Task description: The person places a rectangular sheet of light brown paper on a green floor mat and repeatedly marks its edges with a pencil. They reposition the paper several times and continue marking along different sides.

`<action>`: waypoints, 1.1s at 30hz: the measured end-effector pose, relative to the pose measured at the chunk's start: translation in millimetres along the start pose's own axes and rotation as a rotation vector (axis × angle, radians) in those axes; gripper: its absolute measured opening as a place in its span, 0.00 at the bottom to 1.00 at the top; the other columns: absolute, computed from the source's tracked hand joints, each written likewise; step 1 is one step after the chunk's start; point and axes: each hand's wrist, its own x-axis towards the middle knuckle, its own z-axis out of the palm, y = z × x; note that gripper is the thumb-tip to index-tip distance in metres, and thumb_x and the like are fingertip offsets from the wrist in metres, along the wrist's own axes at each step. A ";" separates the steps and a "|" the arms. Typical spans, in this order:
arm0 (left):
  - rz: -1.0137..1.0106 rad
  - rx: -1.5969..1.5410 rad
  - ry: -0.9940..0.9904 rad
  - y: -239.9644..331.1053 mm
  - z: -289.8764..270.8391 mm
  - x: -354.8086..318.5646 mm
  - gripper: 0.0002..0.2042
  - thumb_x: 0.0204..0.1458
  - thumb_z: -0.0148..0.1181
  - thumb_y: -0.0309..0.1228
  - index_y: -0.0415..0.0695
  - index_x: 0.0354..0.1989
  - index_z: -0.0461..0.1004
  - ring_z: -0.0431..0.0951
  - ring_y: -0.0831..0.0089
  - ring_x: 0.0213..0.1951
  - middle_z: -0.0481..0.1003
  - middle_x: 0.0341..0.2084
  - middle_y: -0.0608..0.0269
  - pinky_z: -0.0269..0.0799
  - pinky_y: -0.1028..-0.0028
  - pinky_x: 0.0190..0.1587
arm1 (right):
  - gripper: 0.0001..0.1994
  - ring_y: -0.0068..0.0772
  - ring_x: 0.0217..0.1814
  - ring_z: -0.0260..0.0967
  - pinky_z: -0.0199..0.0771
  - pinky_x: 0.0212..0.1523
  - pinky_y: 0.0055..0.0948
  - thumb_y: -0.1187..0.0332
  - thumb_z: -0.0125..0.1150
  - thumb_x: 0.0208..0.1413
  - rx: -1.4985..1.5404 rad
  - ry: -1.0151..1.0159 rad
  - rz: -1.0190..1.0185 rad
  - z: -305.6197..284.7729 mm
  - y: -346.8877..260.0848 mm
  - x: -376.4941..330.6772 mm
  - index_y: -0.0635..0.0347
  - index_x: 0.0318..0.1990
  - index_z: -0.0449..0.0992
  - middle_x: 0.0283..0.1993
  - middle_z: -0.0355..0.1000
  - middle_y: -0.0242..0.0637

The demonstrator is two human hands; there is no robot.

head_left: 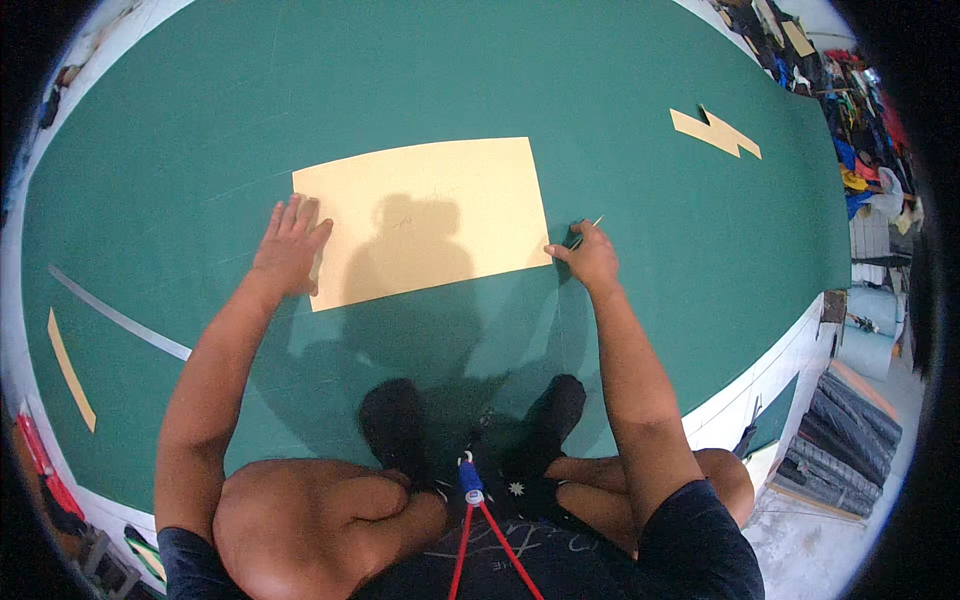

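A pale yellow rectangular sheet of paper or thin card (495, 190) lies flat on the green work surface (480, 70), its upper edge slightly curved. Faint marks show near its middle, and my shadow falls across it. My left hand (290, 245) rests palm down along the sheet's left edge, fingers stretched out. At the lower right corner, the thumb of my right hand (588, 257) touches the sheet. Between the fingers of that hand is a thin pen-like tool (599, 221), its pale end pointing up and right; the rest is mostly hidden.
A zigzag yellow offcut (718, 133) lies at the far right. To the left are a long grey ruler-like strip (120, 317) and a narrow yellow strip (72, 370). Heaped coloured cloth (865, 150) and dark rolls (840, 440) lie beyond the right edge. My legs are folded in front.
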 end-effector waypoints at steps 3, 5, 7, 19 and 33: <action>-0.014 -0.284 0.048 2.0 6.8 11.5 0.51 0.39 0.79 0.51 0.42 0.72 0.61 0.52 0.44 0.75 0.54 0.74 0.42 0.51 0.53 0.76 | 0.37 0.52 0.59 0.75 0.76 0.57 0.47 0.48 0.82 0.40 0.013 0.013 -0.021 6.1 1.9 4.3 0.58 0.56 0.78 0.57 0.76 0.48; -0.095 -0.448 0.061 9.3 4.4 15.1 0.49 0.42 0.77 0.54 0.38 0.70 0.63 0.58 0.42 0.72 0.57 0.72 0.40 0.59 0.55 0.73 | 0.36 0.52 0.59 0.75 0.76 0.57 0.47 0.49 0.82 0.40 0.046 0.000 -0.042 11.4 8.8 8.9 0.59 0.56 0.78 0.56 0.76 0.49; -0.135 -0.487 0.054 20.7 -6.8 21.9 0.50 0.43 0.76 0.55 0.36 0.70 0.62 0.65 0.43 0.67 0.62 0.67 0.39 0.68 0.55 0.68 | 0.36 0.53 0.61 0.74 0.76 0.58 0.46 0.50 0.83 0.40 0.096 -0.002 -0.018 13.8 12.7 9.5 0.60 0.55 0.78 0.58 0.76 0.51; -0.255 -0.557 0.093 28.7 -5.0 37.5 0.59 0.31 0.86 0.41 0.45 0.74 0.55 0.57 0.32 0.70 0.53 0.70 0.34 0.77 0.52 0.60 | 0.20 0.51 0.65 0.70 0.70 0.64 0.43 0.68 0.50 0.65 0.709 0.225 0.030 16.5 -67.0 23.8 0.61 0.62 0.70 0.61 0.72 0.52; -0.252 -0.472 -0.020 31.8 -5.4 50.6 0.60 0.34 0.84 0.44 0.44 0.77 0.51 0.45 0.24 0.74 0.37 0.74 0.21 0.74 0.53 0.64 | 0.17 0.45 0.45 0.82 0.79 0.50 0.35 0.60 0.59 0.67 0.717 -0.220 -0.644 99.3 -357.8 49.1 0.64 0.51 0.82 0.47 0.82 0.48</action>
